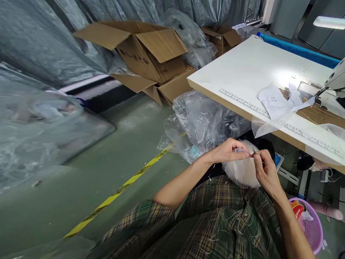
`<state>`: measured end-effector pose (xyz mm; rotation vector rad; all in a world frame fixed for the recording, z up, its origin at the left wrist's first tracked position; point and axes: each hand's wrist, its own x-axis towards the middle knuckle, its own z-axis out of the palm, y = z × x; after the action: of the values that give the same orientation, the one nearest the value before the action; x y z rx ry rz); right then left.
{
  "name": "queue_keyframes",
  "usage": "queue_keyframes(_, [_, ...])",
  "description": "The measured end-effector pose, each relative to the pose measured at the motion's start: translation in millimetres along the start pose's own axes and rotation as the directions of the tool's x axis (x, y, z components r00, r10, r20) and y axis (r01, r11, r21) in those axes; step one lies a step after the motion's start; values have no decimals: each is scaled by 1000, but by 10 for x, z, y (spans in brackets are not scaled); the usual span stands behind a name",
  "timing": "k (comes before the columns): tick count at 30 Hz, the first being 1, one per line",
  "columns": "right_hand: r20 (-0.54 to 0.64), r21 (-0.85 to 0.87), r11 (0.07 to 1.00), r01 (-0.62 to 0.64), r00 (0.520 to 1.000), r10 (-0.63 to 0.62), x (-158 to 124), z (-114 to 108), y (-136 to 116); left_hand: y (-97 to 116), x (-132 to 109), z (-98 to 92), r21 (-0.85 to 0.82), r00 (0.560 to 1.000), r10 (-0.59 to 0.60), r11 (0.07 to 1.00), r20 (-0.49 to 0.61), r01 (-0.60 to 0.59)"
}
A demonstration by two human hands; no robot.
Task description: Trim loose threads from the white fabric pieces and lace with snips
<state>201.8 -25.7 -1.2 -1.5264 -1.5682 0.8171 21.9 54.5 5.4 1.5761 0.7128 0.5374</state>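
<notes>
Above my lap, my left hand pinches the edge of a sheer white fabric piece, which hangs below the fingers over my knees. Close beside it, my right hand is closed, thumb against fingers, around a small thin metal tool whose tip points at the pinched edge. Most of that tool is hidden by the fingers, so its exact kind cannot be told. The fingertips of both hands nearly meet. Loose threads cling to the plaid shirt.
A white sewing table with a printed ruler edge carries white fabric pieces beside a sewing machine. Clear plastic bags and open cardboard boxes stand left of it. A purple basket sits at lower right.
</notes>
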Motion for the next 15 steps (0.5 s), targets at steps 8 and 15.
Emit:
queue_keyframes(8, [86, 158, 974, -160, 985, 148, -301, -111, 192, -61, 58, 144, 108, 993, 116, 988, -6, -115])
queue_keyframes(15, [-259, 11, 973, -229, 940, 224, -352, -274, 434, -152, 338, 249, 656, 654, 591, 731, -472, -187])
